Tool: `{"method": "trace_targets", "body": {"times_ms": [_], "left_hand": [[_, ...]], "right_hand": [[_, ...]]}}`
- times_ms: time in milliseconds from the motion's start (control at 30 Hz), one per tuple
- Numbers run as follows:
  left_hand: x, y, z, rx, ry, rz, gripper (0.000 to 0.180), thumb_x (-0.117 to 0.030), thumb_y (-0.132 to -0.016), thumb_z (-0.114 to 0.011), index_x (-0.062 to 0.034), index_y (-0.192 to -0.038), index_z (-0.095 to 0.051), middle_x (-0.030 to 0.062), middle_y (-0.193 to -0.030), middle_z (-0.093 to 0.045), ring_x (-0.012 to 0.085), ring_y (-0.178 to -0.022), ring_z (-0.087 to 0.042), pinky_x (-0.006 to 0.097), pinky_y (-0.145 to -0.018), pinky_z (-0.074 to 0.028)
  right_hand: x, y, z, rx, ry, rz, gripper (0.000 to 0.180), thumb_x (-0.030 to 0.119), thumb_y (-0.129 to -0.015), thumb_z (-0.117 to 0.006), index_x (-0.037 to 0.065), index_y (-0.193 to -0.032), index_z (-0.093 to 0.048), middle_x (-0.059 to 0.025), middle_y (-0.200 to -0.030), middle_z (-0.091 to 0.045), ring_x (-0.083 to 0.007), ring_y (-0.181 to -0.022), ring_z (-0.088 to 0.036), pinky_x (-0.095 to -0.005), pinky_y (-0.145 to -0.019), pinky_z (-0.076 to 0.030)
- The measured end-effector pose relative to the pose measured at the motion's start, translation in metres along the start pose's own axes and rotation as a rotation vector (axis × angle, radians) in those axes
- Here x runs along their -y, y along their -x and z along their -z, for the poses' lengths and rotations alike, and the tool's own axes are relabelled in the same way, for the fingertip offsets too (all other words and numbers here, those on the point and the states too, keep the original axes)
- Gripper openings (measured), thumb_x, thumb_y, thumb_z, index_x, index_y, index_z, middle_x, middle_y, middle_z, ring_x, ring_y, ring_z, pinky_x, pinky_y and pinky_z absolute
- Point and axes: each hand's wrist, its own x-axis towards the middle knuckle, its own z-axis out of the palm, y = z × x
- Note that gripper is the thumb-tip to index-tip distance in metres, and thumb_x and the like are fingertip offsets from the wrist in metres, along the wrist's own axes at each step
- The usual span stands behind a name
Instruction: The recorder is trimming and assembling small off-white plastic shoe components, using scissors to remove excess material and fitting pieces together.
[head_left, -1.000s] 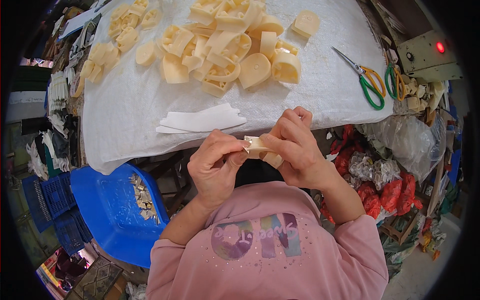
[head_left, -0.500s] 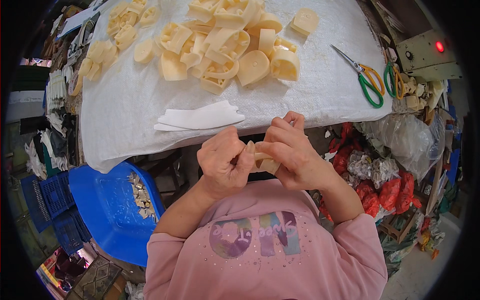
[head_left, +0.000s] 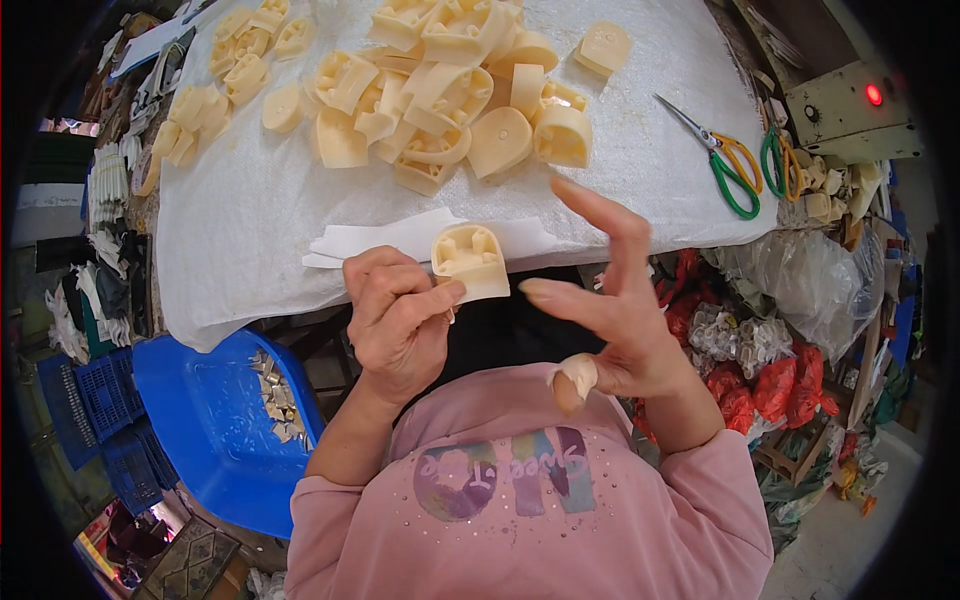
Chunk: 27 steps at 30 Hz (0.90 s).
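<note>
My left hand (head_left: 395, 320) pinches a cream-coloured moulded plastic part (head_left: 470, 272) between thumb and fingers. The part has a rounded top, a flat front wall and ribs inside its hollow. To the right of it, apart from it, my right hand (head_left: 625, 315) is open with fingers spread and nothing in it. A pale wrap covers one of its digits. Just beyond the held part, flat white strips (head_left: 380, 240) lie overlapping on the white cloth-covered table (head_left: 270, 190), near its front edge. Farther back sits a heap of similar cream parts (head_left: 440, 95).
Scissors with green and orange handles (head_left: 725, 165) lie on the table's right side, near a metal box with a red light (head_left: 850, 110). A blue tub (head_left: 200, 430) holding small metallic pieces stands lower left. Red plastic bags (head_left: 780, 380) lie lower right.
Both hands were together around a cream part; now my left hand alone holds it up, farther left. My right hand has let go and spread open. White strips now reach farther right.
</note>
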Motion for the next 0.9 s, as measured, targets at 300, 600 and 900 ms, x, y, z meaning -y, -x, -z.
{"method": "trace_targets", "body": {"times_ms": [300, 600, 900], "left_hand": [[-0.02, -0.003, -0.013, 0.048, 0.457, 0.065, 0.032, 0.01, -0.063, -0.07, -0.005, -0.088, -0.057, 0.0116, -0.097, -0.057, 0.0275, -0.078, -0.057, 0.042, -0.083, -0.047], [-0.03, -0.013, -0.011, 0.333, 0.12, -0.2, 0.02, 0.006, -0.06, -0.064, -0.0032, -0.074, -0.054, 0.0121, -0.092, -0.058, 0.0213, -0.066, -0.055, 0.03, -0.054, -0.037], [-0.042, -0.016, -0.02, 0.426, -0.04, -0.208, 0.017, 0.004, -0.061, -0.06, -0.0073, -0.066, -0.048, 0.0095, -0.079, -0.051, 0.0208, -0.061, -0.048, 0.032, -0.051, -0.033]], "right_hand": [[-0.002, 0.047, -0.061, -0.645, -1.129, -0.769, 0.029, 0.02, -0.095, -0.054, 0.0, -0.115, -0.048, -0.0126, -0.105, -0.059, -0.0227, -0.101, -0.06, -0.0399, -0.088, -0.05], [-0.006, 0.061, -0.041, -0.475, -1.015, -0.662, 0.024, 0.016, -0.098, -0.047, -0.005, -0.106, -0.055, -0.0123, -0.106, -0.059, -0.0191, -0.1, -0.06, -0.0377, -0.086, -0.054], [0.0, 0.059, -0.03, -0.31, -0.669, -0.633, 0.027, 0.012, -0.094, -0.048, -0.003, -0.114, -0.058, -0.0098, -0.101, -0.067, -0.0128, -0.09, -0.063, -0.0246, -0.079, -0.049]]}}
